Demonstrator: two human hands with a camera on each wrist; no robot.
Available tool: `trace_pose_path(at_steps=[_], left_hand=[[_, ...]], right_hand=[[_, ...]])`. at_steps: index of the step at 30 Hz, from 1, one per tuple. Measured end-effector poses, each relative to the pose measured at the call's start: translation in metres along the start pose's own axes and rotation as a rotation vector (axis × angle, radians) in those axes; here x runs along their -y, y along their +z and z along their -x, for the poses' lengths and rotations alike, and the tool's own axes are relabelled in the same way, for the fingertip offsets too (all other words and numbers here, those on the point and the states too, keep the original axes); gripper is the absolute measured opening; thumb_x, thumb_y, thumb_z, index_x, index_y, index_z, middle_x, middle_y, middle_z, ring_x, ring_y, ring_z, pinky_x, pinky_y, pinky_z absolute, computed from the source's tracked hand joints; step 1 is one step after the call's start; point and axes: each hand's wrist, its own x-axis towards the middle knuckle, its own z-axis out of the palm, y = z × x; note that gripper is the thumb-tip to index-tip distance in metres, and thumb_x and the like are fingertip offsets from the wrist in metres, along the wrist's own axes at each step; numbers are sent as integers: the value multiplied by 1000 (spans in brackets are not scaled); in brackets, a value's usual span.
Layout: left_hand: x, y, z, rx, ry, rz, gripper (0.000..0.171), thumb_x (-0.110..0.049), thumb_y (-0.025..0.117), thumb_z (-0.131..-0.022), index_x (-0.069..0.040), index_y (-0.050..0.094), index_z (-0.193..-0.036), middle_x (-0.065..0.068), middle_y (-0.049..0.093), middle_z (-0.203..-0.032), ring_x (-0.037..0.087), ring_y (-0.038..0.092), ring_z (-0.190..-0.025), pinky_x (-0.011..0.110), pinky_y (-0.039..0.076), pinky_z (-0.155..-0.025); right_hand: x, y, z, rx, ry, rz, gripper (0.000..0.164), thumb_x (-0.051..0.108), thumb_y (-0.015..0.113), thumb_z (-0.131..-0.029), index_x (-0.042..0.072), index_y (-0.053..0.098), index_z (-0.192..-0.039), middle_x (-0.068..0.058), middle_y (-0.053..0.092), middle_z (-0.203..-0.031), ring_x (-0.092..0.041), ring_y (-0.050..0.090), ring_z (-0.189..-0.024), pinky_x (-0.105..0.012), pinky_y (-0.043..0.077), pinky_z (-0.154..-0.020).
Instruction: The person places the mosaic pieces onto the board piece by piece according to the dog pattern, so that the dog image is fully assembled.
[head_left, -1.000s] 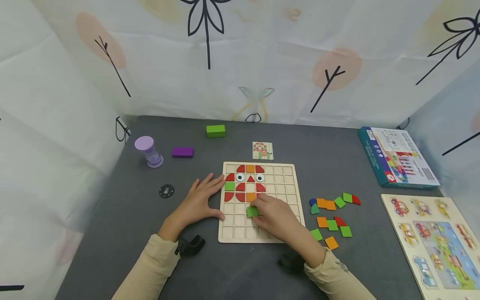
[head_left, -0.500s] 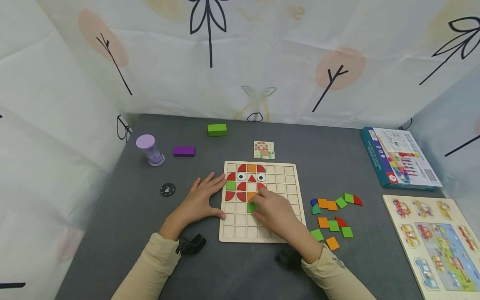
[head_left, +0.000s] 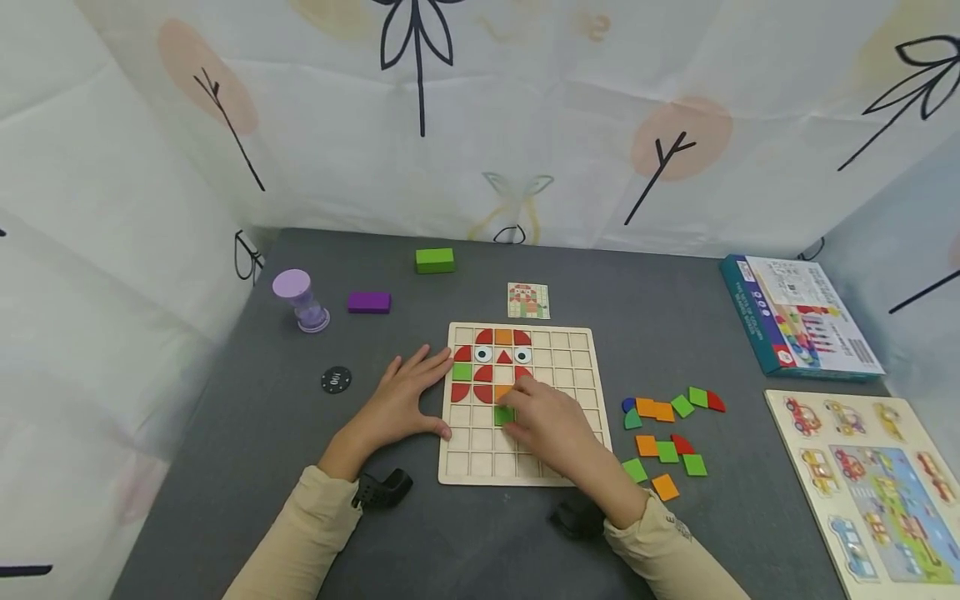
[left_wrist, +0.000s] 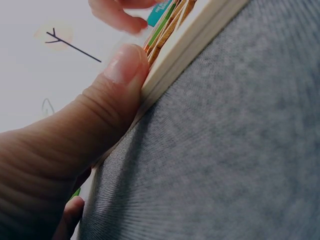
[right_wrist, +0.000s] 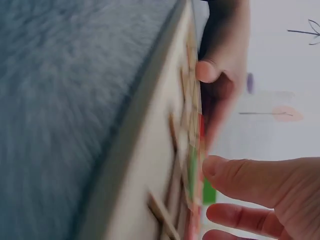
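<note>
A wooden grid board lies on the dark table, with red, orange, green and eye tiles in its upper left cells. My left hand is spread along the board's left edge, and its thumb touches the rim in the left wrist view. Over the board's middle, my right hand has its fingertips at a green square tile, which lies in a cell below an orange one. In the right wrist view the thumb and fingers are apart; the hand partly hides the tiles beneath.
Loose coloured tiles are scattered right of the board. A pattern card lies behind it. Farther out are a green block, purple block, hourglass, black disc, game box and picture puzzle.
The green tile has moved slightly up into the cell under the orange tile, with my right hand following it. Over the last half second hardly anything moves; my left hand stays put.
</note>
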Motion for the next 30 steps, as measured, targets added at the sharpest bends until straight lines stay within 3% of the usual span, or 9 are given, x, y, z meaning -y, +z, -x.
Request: trace_pose_path(at_steps=[6, 11, 16, 19, 22, 30], left_hand=[[0, 0, 0, 19, -12, -4, 104, -56, 74, -54, -18, 30, -140, -5, 23, -146, 23, 9, -136, 53, 1, -105], [0, 0, -1, 15, 0, 0, 104, -56, 74, -54, -18, 30, -140, -5, 23, -146, 24, 9, -136, 54, 1, -105], [1, 2, 0, 9, -5, -3, 105, -58, 73, -53, -18, 30, -140, -5, 23, -146, 24, 9, -136, 54, 1, -105], [1, 2, 0, 15, -11, -4, 106, -59, 72, -53, -18, 29, -140, -5, 23, -146, 24, 9, -136, 54, 1, -105], [1, 4, 2, 9, -14, -1, 106, -60, 72, -53, -18, 30, -140, -5, 23, -146, 24, 10, -136, 54, 1, -104], [2, 3, 0, 10, -8, -9, 106, -60, 71, -53, -18, 29, -140, -5, 23, -146, 24, 9, -136, 54, 1, -104]], right_hand=[[-24, -23, 34, -2, 38, -17, 33, 22, 76, -69, 19, 66, -100, 6, 57, -93, -6, 53, -75, -23, 47, -63], [-54, -35, 81, 51, 77, -5, 33, 19, 77, -67, 18, 65, -97, 6, 56, -93, -6, 53, -74, -22, 47, -60], [-71, -39, 116, 148, 179, 17, 36, 18, 79, -62, 21, 66, -95, 9, 55, -95, -5, 53, -77, -24, 48, -63], [-76, -37, 124, 175, 213, 19, 36, 17, 79, -62, 23, 66, -95, 7, 54, -100, -7, 55, -80, -25, 48, -62], [-77, -35, 126, 152, 195, 13, 34, 15, 78, -63, 23, 64, -93, 6, 55, -101, -7, 55, -80, -24, 48, -62], [-63, -31, 104, 37, 136, 35, 29, 22, 77, -66, 19, 63, -91, 13, 53, -84, -1, 47, -70, -21, 46, -62]])
